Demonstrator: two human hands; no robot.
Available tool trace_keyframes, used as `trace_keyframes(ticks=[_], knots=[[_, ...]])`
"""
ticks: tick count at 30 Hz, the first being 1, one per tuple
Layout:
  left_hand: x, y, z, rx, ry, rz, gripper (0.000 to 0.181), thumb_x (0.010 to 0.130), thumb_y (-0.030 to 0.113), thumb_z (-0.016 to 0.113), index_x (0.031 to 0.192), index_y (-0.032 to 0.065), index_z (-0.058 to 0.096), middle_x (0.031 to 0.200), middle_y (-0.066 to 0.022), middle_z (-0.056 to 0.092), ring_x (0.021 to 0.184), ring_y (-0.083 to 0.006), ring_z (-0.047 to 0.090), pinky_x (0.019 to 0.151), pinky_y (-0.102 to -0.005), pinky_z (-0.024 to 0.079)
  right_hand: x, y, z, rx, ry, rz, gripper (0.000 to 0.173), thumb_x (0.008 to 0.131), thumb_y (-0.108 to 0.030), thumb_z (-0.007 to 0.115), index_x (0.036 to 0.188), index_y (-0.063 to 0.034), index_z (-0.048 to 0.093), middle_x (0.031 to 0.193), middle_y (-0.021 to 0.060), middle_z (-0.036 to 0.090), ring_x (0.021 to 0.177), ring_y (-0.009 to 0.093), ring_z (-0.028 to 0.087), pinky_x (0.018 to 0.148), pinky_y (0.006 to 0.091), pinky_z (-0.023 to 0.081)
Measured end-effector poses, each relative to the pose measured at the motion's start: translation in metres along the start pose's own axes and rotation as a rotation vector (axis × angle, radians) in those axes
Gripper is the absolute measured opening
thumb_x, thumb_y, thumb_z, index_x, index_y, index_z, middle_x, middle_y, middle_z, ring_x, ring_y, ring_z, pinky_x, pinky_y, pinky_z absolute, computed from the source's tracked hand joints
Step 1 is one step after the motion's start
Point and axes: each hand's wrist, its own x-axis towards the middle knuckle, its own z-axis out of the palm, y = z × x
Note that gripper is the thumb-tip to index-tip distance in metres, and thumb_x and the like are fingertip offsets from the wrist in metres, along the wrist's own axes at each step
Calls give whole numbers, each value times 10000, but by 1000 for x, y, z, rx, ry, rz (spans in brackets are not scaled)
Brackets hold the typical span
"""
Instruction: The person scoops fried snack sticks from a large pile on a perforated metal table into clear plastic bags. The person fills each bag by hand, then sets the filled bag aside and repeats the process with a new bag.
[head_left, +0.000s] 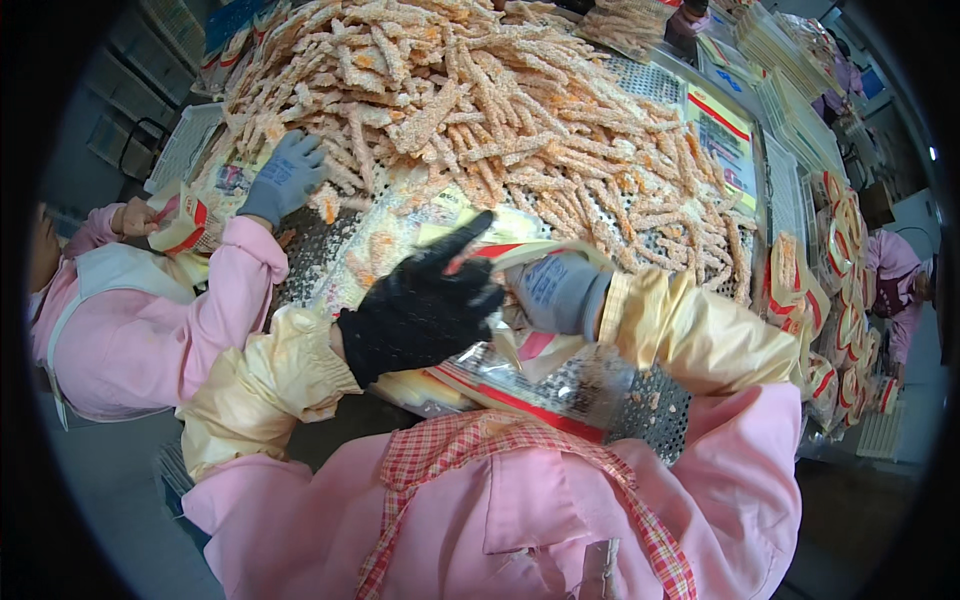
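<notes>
My left hand (427, 304), in a black knitted glove, is at the left side of a clear plastic bag (544, 356) with red and cream print. Its index finger points outward while the other fingers curl at the bag's edge. My right hand (559, 292), in a grey-blue coated glove, is at the bag's mouth, with film behind and below it. Its fingertips are hidden, so what they hold does not show. Below both hands lie flat printed bags (517, 405). Beyond is a large heap of crumb-coated food sticks (450, 112).
The perforated metal table (660, 412) carries loose crumbs. To the left, a co-worker's gloved hand (283, 176) touches the heap; their other hand (135, 217) holds a printed bag (180, 217). Filled bags (840, 262) and stacked trays (799, 120) stand at the right.
</notes>
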Motion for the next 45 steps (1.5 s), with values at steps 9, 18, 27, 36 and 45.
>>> trace_keyframes(ticks=[9,18,27,36,45], knots=[[-3,-5,11,23,49,-197,242,729,202,686,870,9,644,1013,-185,631,1155,-361,539,1102,-554,314,53,182,21,313,10,609,1231,640,-740,687,1395,129,251,1359,383,357,1194,396,501,967,438,447],[5,-27,0,63,10,-269,276,761,273,670,904,37,669,1162,-185,616,1331,-411,370,1095,-519,275,80,185,71,27,215,710,751,798,-419,721,1304,-16,341,1129,232,520,1085,384,573,889,460,509],[19,-41,10,-110,35,-216,376,690,260,754,1028,106,698,1222,-87,618,1318,-308,411,1139,-575,157,65,182,128,216,285,679,745,849,-274,662,1421,-34,249,1186,229,536,1070,356,588,912,444,515],[27,-54,16,-161,86,-327,638,754,340,724,1326,136,530,1409,-138,448,1381,-379,268,1124,-573,142,-42,150,-24,1486,1026,-161,740,826,-82,660,1442,-18,255,1161,189,595,984,272,637,854,388,555],[19,-62,11,-46,8,-105,110,740,207,733,785,127,673,1080,-103,664,1199,-329,529,1127,-589,175,2,77,-29,536,345,-403,943,732,-228,818,1440,16,244,1293,208,502,1185,296,508,1001,409,421]])
